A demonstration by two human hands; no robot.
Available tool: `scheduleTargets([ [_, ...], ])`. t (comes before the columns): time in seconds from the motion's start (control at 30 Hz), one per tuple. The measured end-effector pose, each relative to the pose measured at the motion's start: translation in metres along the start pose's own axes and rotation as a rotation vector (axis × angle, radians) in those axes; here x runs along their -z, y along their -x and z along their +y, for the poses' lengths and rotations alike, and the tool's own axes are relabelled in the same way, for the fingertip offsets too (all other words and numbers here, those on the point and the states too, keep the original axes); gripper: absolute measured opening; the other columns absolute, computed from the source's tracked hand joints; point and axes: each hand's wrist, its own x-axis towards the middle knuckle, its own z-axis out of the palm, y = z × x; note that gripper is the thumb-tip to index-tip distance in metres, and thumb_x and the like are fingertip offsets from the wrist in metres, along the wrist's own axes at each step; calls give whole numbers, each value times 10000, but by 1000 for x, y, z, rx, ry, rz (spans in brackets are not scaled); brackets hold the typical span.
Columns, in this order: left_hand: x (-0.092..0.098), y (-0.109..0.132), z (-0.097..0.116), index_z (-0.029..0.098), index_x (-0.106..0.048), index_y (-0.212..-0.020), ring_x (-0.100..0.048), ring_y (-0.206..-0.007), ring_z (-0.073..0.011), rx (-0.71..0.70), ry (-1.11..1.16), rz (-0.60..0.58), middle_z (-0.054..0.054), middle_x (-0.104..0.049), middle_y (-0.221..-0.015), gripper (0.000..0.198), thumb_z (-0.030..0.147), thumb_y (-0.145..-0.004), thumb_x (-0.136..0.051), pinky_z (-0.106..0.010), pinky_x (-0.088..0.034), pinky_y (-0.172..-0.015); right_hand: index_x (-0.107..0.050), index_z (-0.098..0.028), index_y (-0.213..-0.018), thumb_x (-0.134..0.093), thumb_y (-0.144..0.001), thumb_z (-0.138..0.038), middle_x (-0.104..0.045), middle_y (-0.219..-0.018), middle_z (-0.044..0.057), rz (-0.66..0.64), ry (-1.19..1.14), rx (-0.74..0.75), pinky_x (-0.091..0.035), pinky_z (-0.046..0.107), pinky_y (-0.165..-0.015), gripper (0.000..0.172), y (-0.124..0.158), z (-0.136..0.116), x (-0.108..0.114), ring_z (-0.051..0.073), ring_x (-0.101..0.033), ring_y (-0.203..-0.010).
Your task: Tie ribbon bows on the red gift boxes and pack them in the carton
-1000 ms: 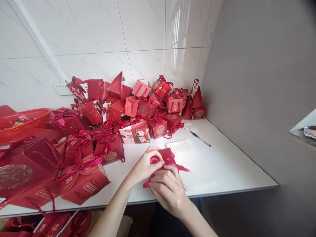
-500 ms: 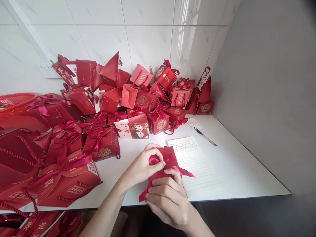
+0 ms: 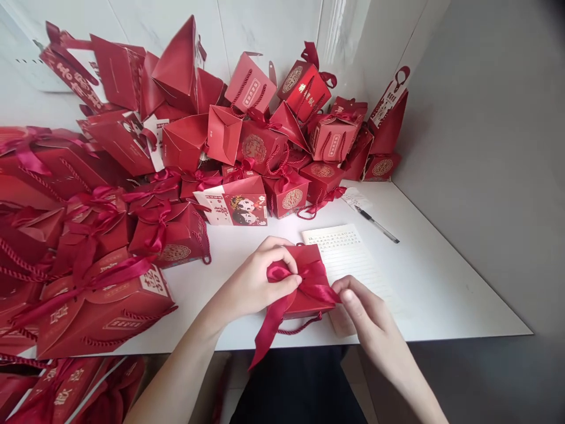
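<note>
Head view: right hand (image 3: 374,315) shifted rightward, pinching 1 ribbon end (image 3: 323,292).

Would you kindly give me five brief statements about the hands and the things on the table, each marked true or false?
1. The left hand pinches the ribbon over the top of the box. True.
2. The right hand lies flat on the pen. False: the right hand holds one end of the ribbon.
3. The lined paper bears writing near its far edge. True.
4. The pen lies on the lined paper. False: the pen lies apart from it, to its right.
5. A twisted cord shows at the box's near side. True.
</note>
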Motion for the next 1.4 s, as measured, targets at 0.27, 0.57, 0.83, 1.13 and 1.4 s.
scheduleTargets([
  [0.27, 0, 0, -1, 210, -579, -741, -522, -1093, -190, 10, -15, 7, -17, -479, -1188, 87, 292, -767, -570, -286, -423, -942, -407, -199, -610, -524, -834, -447, -396, -604, -26, -107, -331, -81, -273, 245, -515, 354, 0, 3, -1, 113, -354, -574],
  [0.57, -1, -1, 0, 203, -582, -734, -539, -1076, -200, 32, -16, -2, -24, -469, -1211, 110, 307, -766, -563, -303, -440, -920, -375, -197, -559, -560, -798, -371, -354, -591, -22, -86, -666, 6, -253, 256, -517, 349, -4, 23, -11, 125, -324, -571],
  [0.83, -1, -2, 0, 199, -593, -726, -521, -1093, -221, 22, 5, -26, -41, -483, -1191, 98, 292, -755, -576, -330, -415, -946, -229, -196, -511, -548, -716, -426, -225, -511, -36, -127, -915, 95, -312, 274, -513, 444, -11, 25, -22, 144, -321, -526],
  [1.13, 4, -4, 0, 204, -613, -741, -505, -1119, -217, -21, 54, -75, -45, -486, -1220, 137, 335, -766, -585, -326, -382, -974, -395, -232, -545, -438, -760, -505, -267, -511, -34, 194, -807, 71, -345, 299, -502, 350, -23, 21, 4, 156, -375, -506],
  [1.4, 2, 15, 1, 211, -532, -830, -543, -896, -169, 91, 117, 419, -15, -583, -910, 243, 445, -836, -468, -284, -403, -853, -546, -226, -568, -410, -830, -423, -347, -492, -21, 633, -410, 313, -277, 349, -529, 356, -33, -25, 56, 126, -375, -492],
])
